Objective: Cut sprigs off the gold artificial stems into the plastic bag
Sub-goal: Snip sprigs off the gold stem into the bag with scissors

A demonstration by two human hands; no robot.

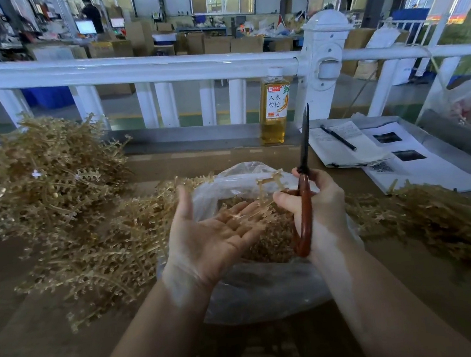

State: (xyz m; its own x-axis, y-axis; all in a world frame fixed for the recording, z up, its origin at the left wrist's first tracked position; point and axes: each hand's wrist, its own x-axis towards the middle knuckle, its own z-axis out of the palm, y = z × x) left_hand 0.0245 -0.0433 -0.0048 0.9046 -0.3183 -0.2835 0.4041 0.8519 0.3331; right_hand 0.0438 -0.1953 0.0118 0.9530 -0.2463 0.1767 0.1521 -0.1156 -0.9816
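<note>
Over on the far left sits the big heap of gold artificial stems (44,172), with a flatter spread of them (96,251) running in toward the person. Next comes the left hand (211,233), palm up and fingers spread loose, gripping nothing; a few cut sprigs (244,215) lie across its fingers, right above the open mouth of the plastic bag (258,292). The bag sits directly under both hands and already holds a bed of gold pieces. Just right of the open palm, the right hand (318,207) is curled around the red-brown handles of the scissors (304,182), blades together and pointing nearly straight up, away from the bag. Its thumb and forefinger also seem to pinch a short gold sprig (269,182), whose long axis stands roughly upright between the two hands. So, as I judge it, the loose pieces have only to tip downward off the left palm, the nearer hand to the bag's mouth. Further right lie more gold stems (436,215).
</note>
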